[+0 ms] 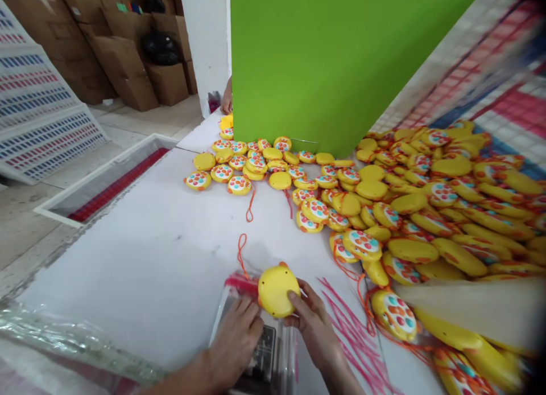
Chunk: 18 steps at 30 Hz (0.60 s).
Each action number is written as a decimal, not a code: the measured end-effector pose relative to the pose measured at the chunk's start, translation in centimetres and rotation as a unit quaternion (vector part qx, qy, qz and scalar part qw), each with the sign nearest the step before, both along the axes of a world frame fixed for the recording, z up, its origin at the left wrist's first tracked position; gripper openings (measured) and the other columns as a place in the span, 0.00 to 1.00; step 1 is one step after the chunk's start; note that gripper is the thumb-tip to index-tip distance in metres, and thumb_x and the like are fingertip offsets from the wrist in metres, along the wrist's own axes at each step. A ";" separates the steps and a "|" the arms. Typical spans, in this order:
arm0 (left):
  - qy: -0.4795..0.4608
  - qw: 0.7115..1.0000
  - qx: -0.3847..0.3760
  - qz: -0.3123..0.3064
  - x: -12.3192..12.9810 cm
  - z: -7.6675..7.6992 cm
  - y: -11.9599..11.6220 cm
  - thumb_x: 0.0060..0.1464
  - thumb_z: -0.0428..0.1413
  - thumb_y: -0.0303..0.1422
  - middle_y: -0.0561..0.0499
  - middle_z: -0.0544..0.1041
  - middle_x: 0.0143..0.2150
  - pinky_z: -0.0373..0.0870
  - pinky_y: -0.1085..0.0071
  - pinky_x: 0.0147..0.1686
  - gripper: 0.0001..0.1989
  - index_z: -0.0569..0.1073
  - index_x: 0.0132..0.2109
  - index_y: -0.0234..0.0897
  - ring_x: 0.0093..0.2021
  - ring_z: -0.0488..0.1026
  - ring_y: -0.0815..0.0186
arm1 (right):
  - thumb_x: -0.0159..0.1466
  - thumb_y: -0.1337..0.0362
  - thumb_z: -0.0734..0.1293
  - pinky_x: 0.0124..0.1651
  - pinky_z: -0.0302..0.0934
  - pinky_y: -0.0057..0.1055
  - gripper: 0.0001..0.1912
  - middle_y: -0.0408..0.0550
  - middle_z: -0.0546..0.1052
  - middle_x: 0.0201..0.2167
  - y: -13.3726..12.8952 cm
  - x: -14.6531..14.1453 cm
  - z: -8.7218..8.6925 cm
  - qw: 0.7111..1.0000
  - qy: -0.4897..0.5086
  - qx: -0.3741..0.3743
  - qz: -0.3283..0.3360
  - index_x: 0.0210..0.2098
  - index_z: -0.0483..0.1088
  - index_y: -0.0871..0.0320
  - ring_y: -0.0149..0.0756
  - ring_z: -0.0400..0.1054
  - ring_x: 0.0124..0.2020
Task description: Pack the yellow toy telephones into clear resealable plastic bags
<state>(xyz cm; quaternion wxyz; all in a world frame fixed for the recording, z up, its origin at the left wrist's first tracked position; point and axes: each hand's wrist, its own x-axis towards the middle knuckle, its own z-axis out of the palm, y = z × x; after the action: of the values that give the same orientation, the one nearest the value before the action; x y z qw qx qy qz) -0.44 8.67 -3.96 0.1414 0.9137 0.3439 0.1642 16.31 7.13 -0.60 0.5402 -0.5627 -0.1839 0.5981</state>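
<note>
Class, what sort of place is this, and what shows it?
Probably a small toy factory or workshop: many matching toys are heaped on a worktable, the right hand holds a yellow toy, and cardboard boxes are stacked behind.

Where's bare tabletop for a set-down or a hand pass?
Biggest patch: white tabletop left of the left hand, between the plastic sheet and the far toys. Smaller: beyond the held toy, between the upright-looking orange loop and toy pile. Crowded: right side, with pile and pink strands.
</note>
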 end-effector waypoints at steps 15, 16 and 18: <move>-0.011 0.998 -0.045 0.043 -0.1 0.3 -0.1 0.52 0.48 0.20 0.49 0.70 0.39 0.62 0.58 0.45 0.09 0.67 0.39 0.36 0.40 0.63 0.59 | 0.50 0.53 0.72 0.26 0.64 0.27 0.27 0.50 0.74 0.38 -2.3 1.2 0.9 0.996 -0.075 -0.037 0.023 0.46 0.66 0.56 0.38 0.69 0.33; -0.016 0.996 -0.065 0.057 -0.2 0.3 -0.1 0.52 0.48 0.20 0.49 0.71 0.40 0.62 0.59 0.45 0.11 0.67 0.40 0.36 0.41 0.64 0.59 | 0.49 0.53 0.72 0.25 0.64 0.27 0.27 0.50 0.74 0.38 -2.6 1.5 1.1 0.995 -0.086 -0.038 0.034 0.46 0.67 0.56 0.38 0.69 0.32; -0.028 0.993 -0.086 0.073 -0.5 0.3 0.0 0.51 0.47 0.19 0.48 0.71 0.43 0.62 0.59 0.46 0.16 0.65 0.48 0.34 0.43 0.64 0.59 | 0.49 0.52 0.72 0.24 0.64 0.27 0.27 0.50 0.74 0.37 -3.2 2.2 1.5 0.991 -0.099 -0.042 0.076 0.46 0.68 0.57 0.36 0.68 0.31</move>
<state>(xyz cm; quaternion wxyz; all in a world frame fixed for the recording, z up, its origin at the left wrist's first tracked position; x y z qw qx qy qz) -0.92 8.69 -3.66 0.2168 0.8654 0.4187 0.1696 18.47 3.97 0.85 0.4485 -0.6254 -0.2535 0.5860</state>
